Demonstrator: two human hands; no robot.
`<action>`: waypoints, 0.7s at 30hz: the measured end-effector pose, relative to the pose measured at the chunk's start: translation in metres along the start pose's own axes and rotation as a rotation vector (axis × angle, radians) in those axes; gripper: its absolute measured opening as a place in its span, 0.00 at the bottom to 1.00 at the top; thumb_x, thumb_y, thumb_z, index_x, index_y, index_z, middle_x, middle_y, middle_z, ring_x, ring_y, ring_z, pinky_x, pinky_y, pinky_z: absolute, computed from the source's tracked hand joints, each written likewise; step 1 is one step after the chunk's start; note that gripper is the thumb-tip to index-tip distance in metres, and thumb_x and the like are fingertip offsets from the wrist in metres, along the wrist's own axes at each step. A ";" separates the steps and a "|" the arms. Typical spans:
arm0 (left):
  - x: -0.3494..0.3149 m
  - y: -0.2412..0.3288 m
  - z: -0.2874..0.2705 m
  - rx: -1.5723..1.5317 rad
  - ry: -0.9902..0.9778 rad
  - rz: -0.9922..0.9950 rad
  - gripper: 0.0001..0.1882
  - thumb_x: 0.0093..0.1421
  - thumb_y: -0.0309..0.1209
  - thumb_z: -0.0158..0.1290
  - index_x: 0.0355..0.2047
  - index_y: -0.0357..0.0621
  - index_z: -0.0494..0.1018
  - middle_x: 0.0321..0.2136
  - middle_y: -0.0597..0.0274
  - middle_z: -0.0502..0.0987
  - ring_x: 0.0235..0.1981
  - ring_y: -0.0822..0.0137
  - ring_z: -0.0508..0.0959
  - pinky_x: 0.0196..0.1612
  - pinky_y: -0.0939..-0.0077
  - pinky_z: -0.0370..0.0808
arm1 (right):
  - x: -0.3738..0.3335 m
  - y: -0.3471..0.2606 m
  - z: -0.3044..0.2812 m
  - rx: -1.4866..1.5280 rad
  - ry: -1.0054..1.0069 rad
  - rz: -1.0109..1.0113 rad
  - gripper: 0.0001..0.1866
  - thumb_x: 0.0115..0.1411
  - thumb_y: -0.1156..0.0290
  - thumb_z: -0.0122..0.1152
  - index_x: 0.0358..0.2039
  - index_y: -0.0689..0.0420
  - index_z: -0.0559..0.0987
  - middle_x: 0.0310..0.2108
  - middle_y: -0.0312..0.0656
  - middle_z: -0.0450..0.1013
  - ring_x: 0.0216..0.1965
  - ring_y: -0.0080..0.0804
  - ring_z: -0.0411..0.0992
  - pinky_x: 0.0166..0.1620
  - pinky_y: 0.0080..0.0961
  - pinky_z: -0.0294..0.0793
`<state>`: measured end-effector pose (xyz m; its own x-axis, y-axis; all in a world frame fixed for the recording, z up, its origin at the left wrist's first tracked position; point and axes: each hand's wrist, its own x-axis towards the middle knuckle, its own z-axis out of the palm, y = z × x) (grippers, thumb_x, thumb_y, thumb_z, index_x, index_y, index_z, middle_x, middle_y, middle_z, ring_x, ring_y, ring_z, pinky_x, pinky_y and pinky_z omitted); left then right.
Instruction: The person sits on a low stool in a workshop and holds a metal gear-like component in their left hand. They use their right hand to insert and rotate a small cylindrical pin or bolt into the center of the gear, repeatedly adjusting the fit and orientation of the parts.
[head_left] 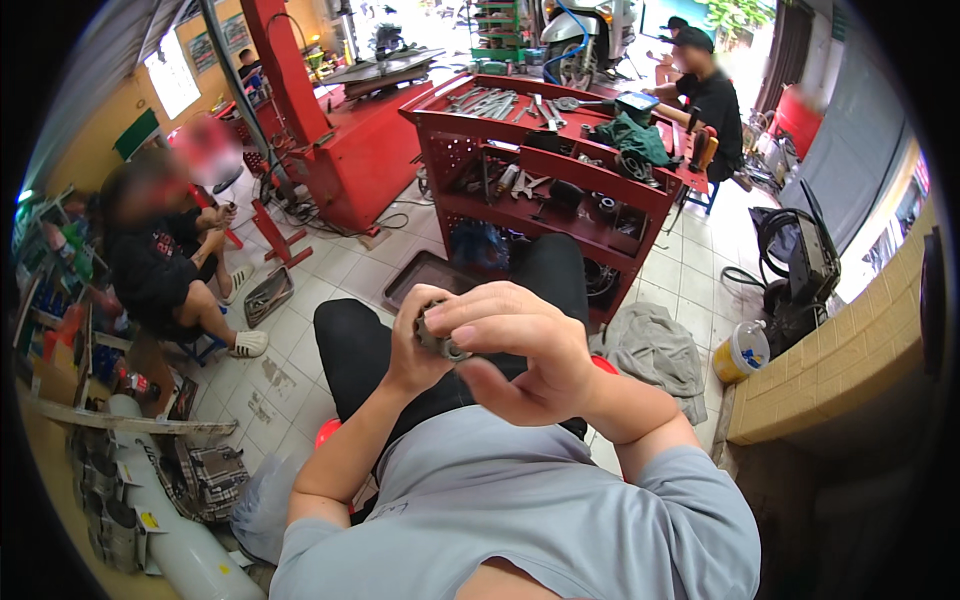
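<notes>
Above my lap, a small grey metal part, ring-like with a notched edge, sits between my two hands. My left hand is closed round its left side. From the right, my right hand reaches over it, its fingertips bent onto the part and its thumb lower down beside it. The fingers cover much of the part, so its exact kind cannot be made out. My knees in dark trousers lie just beyond the hands.
Ahead stands a red tool trolley with wrenches on top. A dark tray lies on the floor before it. A grey cloth and a white bucket are at right. One person sits at left, another beyond the trolley.
</notes>
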<state>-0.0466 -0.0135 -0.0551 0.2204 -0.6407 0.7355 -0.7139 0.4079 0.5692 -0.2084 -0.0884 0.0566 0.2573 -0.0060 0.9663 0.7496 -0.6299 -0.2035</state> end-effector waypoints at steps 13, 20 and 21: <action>0.002 0.014 -0.003 -0.151 0.015 -0.094 0.26 0.40 0.29 0.68 0.40 0.43 0.69 0.34 0.59 0.71 0.34 0.63 0.73 0.38 0.71 0.71 | -0.003 -0.002 -0.007 -0.025 -0.082 0.040 0.28 0.47 0.82 0.69 0.49 0.60 0.69 0.43 0.52 0.72 0.42 0.42 0.73 0.44 0.34 0.73; 0.007 0.019 -0.007 -0.114 -0.001 -0.042 0.27 0.38 0.28 0.68 0.40 0.43 0.69 0.34 0.60 0.71 0.35 0.62 0.73 0.40 0.71 0.70 | 0.003 -0.004 -0.008 0.009 -0.132 0.022 0.26 0.51 0.85 0.62 0.51 0.60 0.66 0.40 0.52 0.73 0.42 0.42 0.74 0.45 0.34 0.72; 0.007 0.021 -0.007 -0.139 0.007 -0.065 0.27 0.38 0.28 0.68 0.40 0.43 0.69 0.34 0.60 0.71 0.35 0.62 0.73 0.40 0.70 0.71 | 0.002 -0.006 -0.007 -0.014 -0.117 0.041 0.26 0.51 0.85 0.61 0.51 0.60 0.66 0.41 0.53 0.73 0.42 0.42 0.74 0.46 0.35 0.72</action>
<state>-0.0553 -0.0050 -0.0359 0.2681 -0.6642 0.6978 -0.5989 0.4525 0.6607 -0.2167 -0.0902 0.0608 0.3575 0.0580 0.9321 0.7288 -0.6414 -0.2396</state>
